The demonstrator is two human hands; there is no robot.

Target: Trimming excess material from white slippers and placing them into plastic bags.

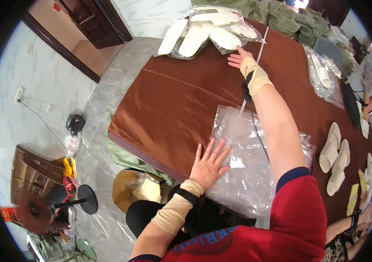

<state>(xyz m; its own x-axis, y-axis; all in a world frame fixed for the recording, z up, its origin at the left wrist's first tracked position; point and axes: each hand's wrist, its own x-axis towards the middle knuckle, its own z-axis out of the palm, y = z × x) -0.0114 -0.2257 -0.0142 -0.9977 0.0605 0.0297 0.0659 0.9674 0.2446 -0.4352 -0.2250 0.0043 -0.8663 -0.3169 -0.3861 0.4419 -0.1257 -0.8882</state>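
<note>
My left hand (209, 167) lies with spread fingers over the table's near edge, its fingertips beside a stack of clear plastic bags (242, 183). My right arm stretches far across the brown-covered table (168, 100). At its end my right hand (241, 57) has its fingers apart, next to the pile of white slippers (223, 37) in clear bags at the far end. Whether a fingertip touches the nearest bag I cannot tell. Neither hand holds anything. Both wrists wear beige sleeves with black bands, and a thin dark cable (259, 135) hangs by the right forearm.
A pair of cream slippers (335, 157) and a bagged slipper (321, 74) lie on the right. Co-workers' hands and arms (362, 218) show at the right rim. Below the left edge stands an open cardboard box (127, 192); a fan (33, 209) is further left.
</note>
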